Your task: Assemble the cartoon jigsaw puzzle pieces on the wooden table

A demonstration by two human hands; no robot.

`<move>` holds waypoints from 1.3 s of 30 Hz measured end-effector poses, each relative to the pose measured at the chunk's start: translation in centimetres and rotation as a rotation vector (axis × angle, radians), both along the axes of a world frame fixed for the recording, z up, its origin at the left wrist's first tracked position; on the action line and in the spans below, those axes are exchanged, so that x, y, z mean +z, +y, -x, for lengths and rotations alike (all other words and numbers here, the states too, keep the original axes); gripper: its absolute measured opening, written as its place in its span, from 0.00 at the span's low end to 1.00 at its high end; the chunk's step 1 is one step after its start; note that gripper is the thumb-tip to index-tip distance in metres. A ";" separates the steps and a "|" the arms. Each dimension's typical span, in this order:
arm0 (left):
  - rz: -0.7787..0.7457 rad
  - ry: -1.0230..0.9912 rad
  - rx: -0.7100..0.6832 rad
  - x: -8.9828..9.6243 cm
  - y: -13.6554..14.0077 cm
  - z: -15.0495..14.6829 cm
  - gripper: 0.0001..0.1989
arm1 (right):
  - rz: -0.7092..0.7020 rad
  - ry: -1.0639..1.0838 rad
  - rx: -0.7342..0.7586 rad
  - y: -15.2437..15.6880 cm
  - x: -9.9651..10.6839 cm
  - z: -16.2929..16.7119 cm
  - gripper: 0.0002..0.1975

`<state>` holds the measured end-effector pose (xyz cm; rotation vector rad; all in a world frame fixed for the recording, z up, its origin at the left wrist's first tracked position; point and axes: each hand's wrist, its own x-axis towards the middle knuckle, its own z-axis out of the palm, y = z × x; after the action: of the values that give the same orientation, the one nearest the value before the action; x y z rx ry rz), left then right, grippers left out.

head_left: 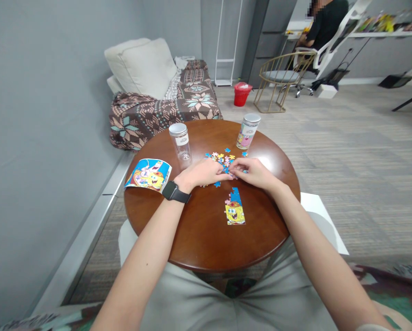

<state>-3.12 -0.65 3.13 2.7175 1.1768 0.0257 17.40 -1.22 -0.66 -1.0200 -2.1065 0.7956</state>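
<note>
My left hand (pixel 208 172), with a black watch on its wrist, reaches over a pile of loose puzzle pieces (pixel 221 158). Its fingers are curled, and what they hold, if anything, is hidden. Close by on the right, my right hand (pixel 250 171) is closed in a pinch at the pile's edge, on what looks like a small puzzle piece. The two sets of fingertips nearly meet. Nearer to me lies a partly joined puzzle (pixel 235 213) with a yellow cartoon face and blue background. A curved picture sheet (pixel 150 175) showing cartoon figures rests left of my left hand.
On the round brown table (pixel 206 239) stand a clear lidded jar (pixel 183 146) and a jar with a cartoon label (pixel 247 133). Beyond are a covered sofa (pixel 164 105), a red bin (pixel 241 95), a gold-framed chair (pixel 278 78) and a seated person (pixel 328 23).
</note>
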 end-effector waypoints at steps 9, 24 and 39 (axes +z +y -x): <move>-0.081 0.018 -0.046 -0.5 0.3 0.3 0.17 | -0.035 0.008 -0.003 0.0 -0.1 0.0 0.08; -0.047 0.023 0.048 0.0 -0.2 0.1 0.10 | -0.058 0.004 -0.005 0.4 -0.4 -0.2 0.06; -0.050 0.028 0.033 -0.1 -0.2 0.1 0.09 | -0.107 0.005 -0.008 0.2 -0.2 0.0 0.11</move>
<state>-3.18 -0.88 3.03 2.7496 1.2455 0.0211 17.44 -0.99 -0.85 -0.9683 -2.1157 0.6729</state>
